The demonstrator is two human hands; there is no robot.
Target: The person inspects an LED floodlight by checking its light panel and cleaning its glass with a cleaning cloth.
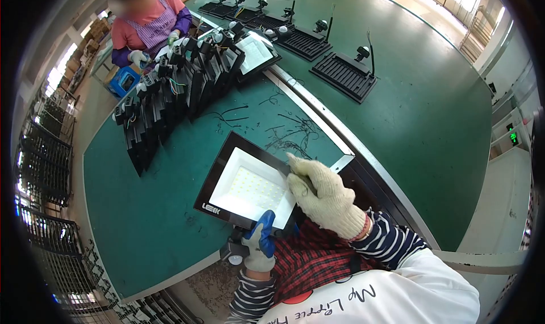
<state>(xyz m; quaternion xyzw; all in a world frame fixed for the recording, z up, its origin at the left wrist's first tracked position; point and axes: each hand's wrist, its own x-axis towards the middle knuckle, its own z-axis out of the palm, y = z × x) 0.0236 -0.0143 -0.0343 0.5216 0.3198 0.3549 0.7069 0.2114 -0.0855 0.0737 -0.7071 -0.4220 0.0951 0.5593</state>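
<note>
An LED floodlight (258, 185) with a black frame, a white reflector and a grid of yellow LEDs is tilted toward me above the near edge of the green bench. My left hand (260, 247), in a glove with blue-coated fingers, is closed on its lower edge, thumb over the front. A small black sensor with a white dome (234, 252) hangs beside that hand. My right hand (326, 199), in a cream knit glove, has its curled fingers against the floodlight's right edge; the fingertips are partly hidden.
Several floodlights (187, 85) stand in a leaning row on the bench (130, 222). Black cable scraps (292, 134) lie nearby. Beyond a metal rail (318, 108), more floodlights (343, 74) rest on a green surface. A co-worker (150, 23) is at the far left.
</note>
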